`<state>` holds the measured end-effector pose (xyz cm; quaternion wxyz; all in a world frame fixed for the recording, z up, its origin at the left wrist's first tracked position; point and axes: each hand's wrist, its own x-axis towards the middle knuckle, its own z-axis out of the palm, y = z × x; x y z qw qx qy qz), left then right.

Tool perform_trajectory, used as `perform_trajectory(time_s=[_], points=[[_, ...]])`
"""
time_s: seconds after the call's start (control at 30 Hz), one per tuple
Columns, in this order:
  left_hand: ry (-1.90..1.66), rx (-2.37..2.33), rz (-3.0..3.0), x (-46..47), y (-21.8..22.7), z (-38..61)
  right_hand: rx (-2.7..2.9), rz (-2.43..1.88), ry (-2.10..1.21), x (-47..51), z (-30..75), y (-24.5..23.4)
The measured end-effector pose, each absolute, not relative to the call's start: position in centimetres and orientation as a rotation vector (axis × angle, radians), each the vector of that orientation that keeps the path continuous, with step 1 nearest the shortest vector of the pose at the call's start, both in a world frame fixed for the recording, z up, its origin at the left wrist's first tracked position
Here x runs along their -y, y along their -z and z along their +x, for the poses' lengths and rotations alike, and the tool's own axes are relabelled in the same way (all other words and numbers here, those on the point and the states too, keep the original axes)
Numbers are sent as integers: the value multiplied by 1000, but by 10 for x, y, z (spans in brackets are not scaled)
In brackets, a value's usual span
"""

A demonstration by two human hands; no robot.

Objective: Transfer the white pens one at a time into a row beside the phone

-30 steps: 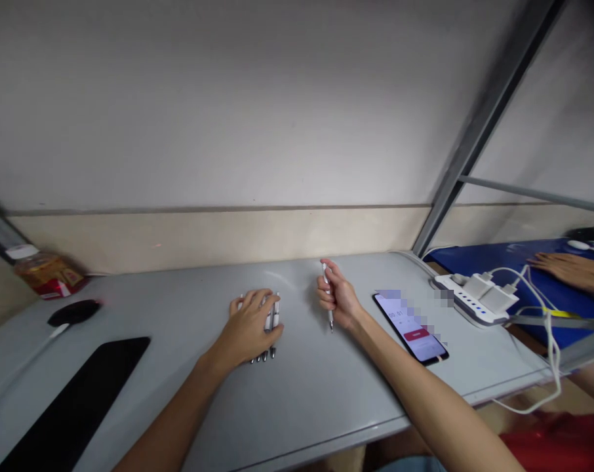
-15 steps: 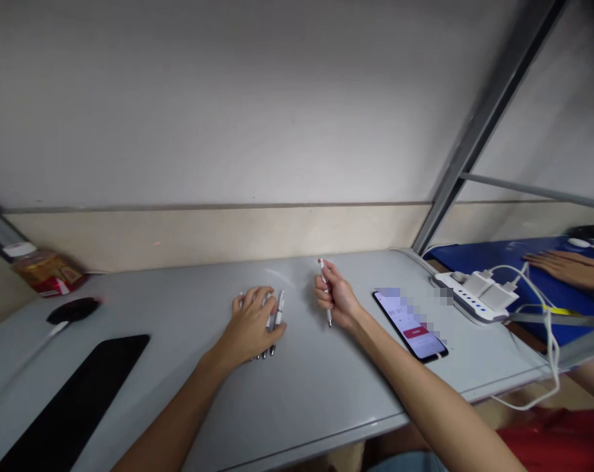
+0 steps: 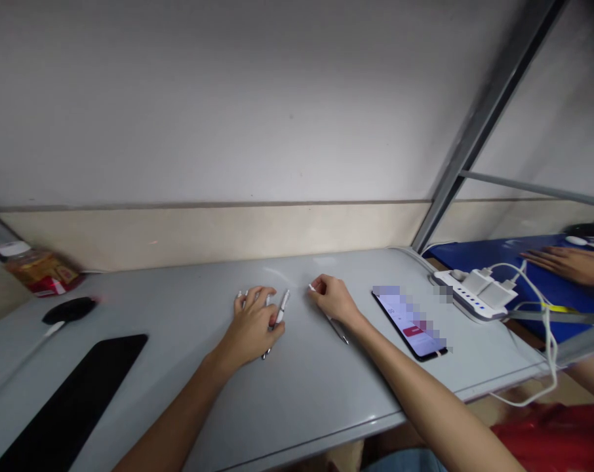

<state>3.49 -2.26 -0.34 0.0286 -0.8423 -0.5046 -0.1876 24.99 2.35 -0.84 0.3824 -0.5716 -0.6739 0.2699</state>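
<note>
The person's left grip [image 3: 254, 326] is reaching over a small group of white pens [image 3: 239, 294] on the grey tabletop [image 3: 307, 400], its fingers spreading loosely across them and largely hiding them. A slanting white pen [image 3: 282, 306] is showing between the index finger and thumb, angling away from the others; whether this grip is squeezing it, I cannot tell. The right grip [image 3: 315, 292] is pinching a separate white pen near its pale end, and that pen's metallic tip is pointing down and to the right below the hand, well apart from the group.

To the right of that forearm, a smartphone [image 3: 398, 318] is lying face up with its screen glowing, partly pixelated. Farther right, a white power strip [image 3: 469, 307] is carrying two plugged-in adapters [image 3: 497, 298], and white cables [image 3: 554, 360] are looping over the tabletop's edge. Beyond it, a co-worker's hand [image 3: 567, 263] is resting over a blue surface [image 3: 503, 246]. On the left, a white-capped bottle [image 3: 44, 272] is sitting near the wall, a black oval object [image 3: 69, 310] is trailing a white lead, and a flat black rectangular object [image 3: 75, 400] is lying closer to the person.
</note>
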Motion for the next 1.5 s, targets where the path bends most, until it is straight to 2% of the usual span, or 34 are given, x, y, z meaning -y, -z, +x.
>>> perform_trajectory(time_s=[0.1, 0.33, 0.9, 1.0, 1.2, 1.33, 1.5], points=[[630, 1594, -2590, 23, 3, 38, 1815, -1653, -441, -25, 254, 6], [793, 1674, -2528, 22, -4, 40, 1863, -1913, -370, -33, 266, 6], [910, 1673, -2480, 18, -5, 37, 1907, -1817, -303, -35, 271, 3], [874, 1695, -2495, 17, -4, 36, 1888, -1652, -282, -31, 270, -3], [833, 1683, -2597, 15, -4, 36, 2042, -957, -454, -18, 261, -15], [820, 1634, -2618, 17, -6, 37, 2140, -918, -647, -12, 253, -17], [804, 1565, -2619, 19, -8, 38, 1884, -1012, -1074, -11, 252, -19]])
